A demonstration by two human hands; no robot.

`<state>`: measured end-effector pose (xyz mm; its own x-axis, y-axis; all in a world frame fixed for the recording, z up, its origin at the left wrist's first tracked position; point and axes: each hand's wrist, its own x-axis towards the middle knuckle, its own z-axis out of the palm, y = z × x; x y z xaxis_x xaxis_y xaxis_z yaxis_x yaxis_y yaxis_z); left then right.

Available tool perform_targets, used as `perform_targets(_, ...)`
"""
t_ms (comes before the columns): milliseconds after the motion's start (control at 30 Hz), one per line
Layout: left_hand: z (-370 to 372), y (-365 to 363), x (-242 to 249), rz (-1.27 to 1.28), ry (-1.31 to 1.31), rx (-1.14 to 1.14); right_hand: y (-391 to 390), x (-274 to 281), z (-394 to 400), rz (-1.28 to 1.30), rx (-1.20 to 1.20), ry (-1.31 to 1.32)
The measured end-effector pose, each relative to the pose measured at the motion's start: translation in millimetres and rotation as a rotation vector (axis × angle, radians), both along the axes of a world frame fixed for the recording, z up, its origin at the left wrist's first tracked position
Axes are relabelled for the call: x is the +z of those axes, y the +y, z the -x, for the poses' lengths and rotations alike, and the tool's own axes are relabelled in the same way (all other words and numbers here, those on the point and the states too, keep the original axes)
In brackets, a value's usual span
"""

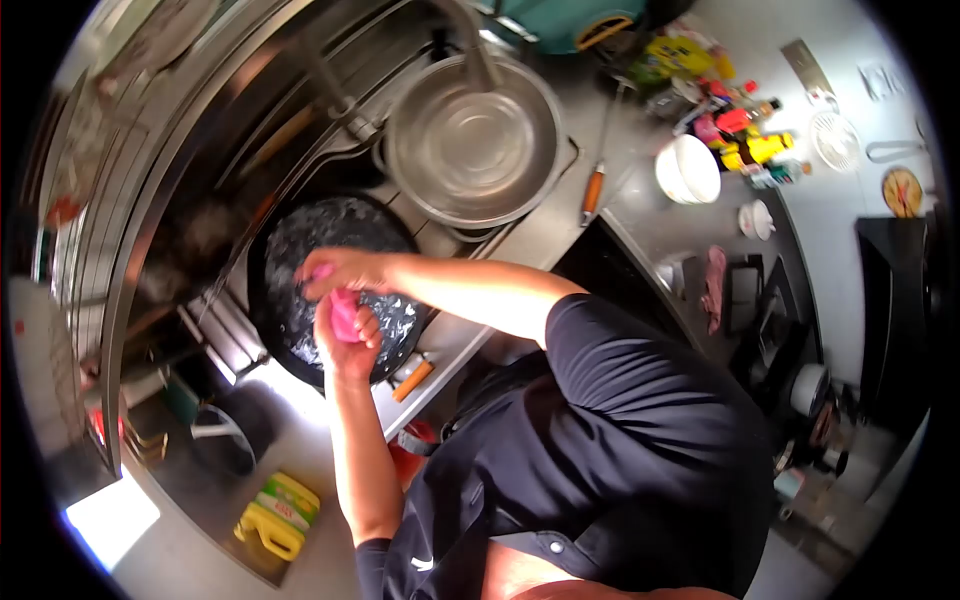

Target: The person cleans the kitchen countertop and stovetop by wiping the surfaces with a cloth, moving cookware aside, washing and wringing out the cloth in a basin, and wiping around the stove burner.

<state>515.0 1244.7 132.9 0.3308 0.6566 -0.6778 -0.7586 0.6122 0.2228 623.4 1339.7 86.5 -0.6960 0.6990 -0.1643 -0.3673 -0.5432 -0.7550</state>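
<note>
Gripping pink cloth (343, 312), black wok (300, 240), both hands

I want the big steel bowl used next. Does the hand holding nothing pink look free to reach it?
Probably yes. That hand rests at the black wok's rim, the large steel bowl sits just beside the wok, and nothing visible lies between them.

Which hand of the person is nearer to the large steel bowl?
Probably right. The right hand is over the black wok, closer to the steel bowl; the left hand holds the pink object farther away.
</note>
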Motion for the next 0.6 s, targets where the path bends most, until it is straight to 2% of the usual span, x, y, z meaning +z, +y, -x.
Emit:
perform_targets(33, -0.1, -4.7, -12.9, -0.074, -0.131, 0.097, -1.8, 18.6, -3.4, -0.022, 0.063, 0.132)
perform_targets(67, -5.3, -3.8, -6.6, -0.073, -0.127, 0.145, -1.8, 14.1, 4.7, -0.062, 0.053, 0.053)
perform_targets(100, -9.3, -3.2, 2.1, -0.07, -0.12, 0.198, 1.3, 21.6, 0.8, -0.26, 0.032, -0.161)
perform_targets(167, -5.7, -3.5, 4.6, -0.021, -0.248, 0.186, 1.3, 24.1, 1.9, -0.29, -0.028, -0.275)
perform_targets(233, 2.9, -3.0, -10.8, -0.192, -0.218, 0.026, 1.8, 22.4, 5.1, -0.253, -0.046, -0.339)
perform_targets(300, 5.9, -3.2, -22.9, -0.136, 0.06, -0.059, 5.9, 6.2, 17.0, -0.645, -0.104, -0.473)
perform_targets(333, -4.2, 0.0, -9.2, -0.071, 0.314, -0.123, 6.0, -7.9, 24.6, -0.696, -0.137, -0.506)
perform_targets(533, -8.8, 4.4, -28.3, -0.139, 1.043, -0.429, 2.7, -23.4, 28.6, -0.753, -0.152, -0.68)
perform_targets(567, 5.6, 3.9, -60.3, -0.221, 1.194, -0.516, -0.1, -28.5, 29.9, -0.789, -0.16, -0.727)
perform_targets(600, 20.0, 2.8, -96.6, -0.352, 1.334, -0.503, -2.7, -33.6, 30.1, -0.841, -0.218, -0.743)
